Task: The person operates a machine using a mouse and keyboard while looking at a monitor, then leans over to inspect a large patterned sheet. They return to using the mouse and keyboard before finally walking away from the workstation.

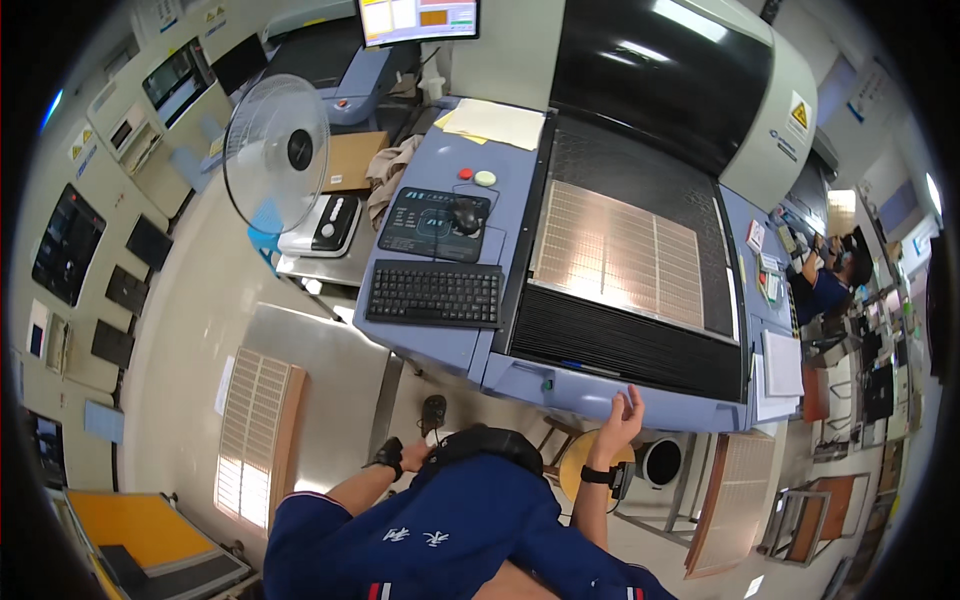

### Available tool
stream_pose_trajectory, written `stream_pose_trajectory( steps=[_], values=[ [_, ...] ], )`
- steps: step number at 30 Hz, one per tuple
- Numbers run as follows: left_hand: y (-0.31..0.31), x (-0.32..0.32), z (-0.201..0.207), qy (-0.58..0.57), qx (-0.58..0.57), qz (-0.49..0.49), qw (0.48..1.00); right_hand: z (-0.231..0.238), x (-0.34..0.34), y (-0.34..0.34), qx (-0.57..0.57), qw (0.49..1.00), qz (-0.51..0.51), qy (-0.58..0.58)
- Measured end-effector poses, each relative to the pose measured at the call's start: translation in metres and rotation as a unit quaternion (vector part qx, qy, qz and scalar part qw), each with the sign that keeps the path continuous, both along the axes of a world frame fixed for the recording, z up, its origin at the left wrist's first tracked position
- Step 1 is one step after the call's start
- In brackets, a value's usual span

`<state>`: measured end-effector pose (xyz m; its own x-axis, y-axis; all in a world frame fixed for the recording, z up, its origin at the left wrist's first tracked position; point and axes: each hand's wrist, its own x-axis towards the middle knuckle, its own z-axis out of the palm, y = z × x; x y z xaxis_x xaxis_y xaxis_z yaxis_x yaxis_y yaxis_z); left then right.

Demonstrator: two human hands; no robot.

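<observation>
My right hand point(620, 422) is raised in front of the blue machine's front edge, its fingers apart and nothing in them; a black band and small device are on the wrist. Beyond it, a copper-coloured grid panel point(622, 255) lies flat on the machine's dark bed point(630, 345), below a dark glossy hood. My left hand point(412, 456) is low beside my waist, with a black band on its wrist. Its fingers are too small and partly hidden to read. Whether it touches my clothing I cannot tell.
Left on the blue worktop are a keyboard point(434, 293), a mouse point(467, 214) and papers point(495, 122). A fan point(275, 152) stands further left. Stacks of grid panels stand at lower left point(255, 430) and lower right point(735, 500). A co-worker point(830, 280) sits at far right.
</observation>
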<state>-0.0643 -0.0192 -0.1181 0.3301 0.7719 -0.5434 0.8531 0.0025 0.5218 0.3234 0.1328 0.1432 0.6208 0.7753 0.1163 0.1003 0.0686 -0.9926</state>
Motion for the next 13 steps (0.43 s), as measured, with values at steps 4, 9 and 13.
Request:
stream_pose_trajectory(
  steps=[4,9,13],
  values=[
    [0.012,0.025,-0.014,-0.110,0.001,0.137,0.984,-0.013,-0.004,-0.017,-0.025,0.999,0.045,0.005],
    [0.031,0.033,0.000,-0.221,-0.017,0.184,0.958,-0.023,-0.002,-0.026,-0.043,0.997,0.067,0.010],
    [0.045,0.025,0.008,-0.130,-0.084,0.120,0.981,-0.013,-0.011,-0.026,-0.076,0.994,0.081,-0.006]
  ],
)
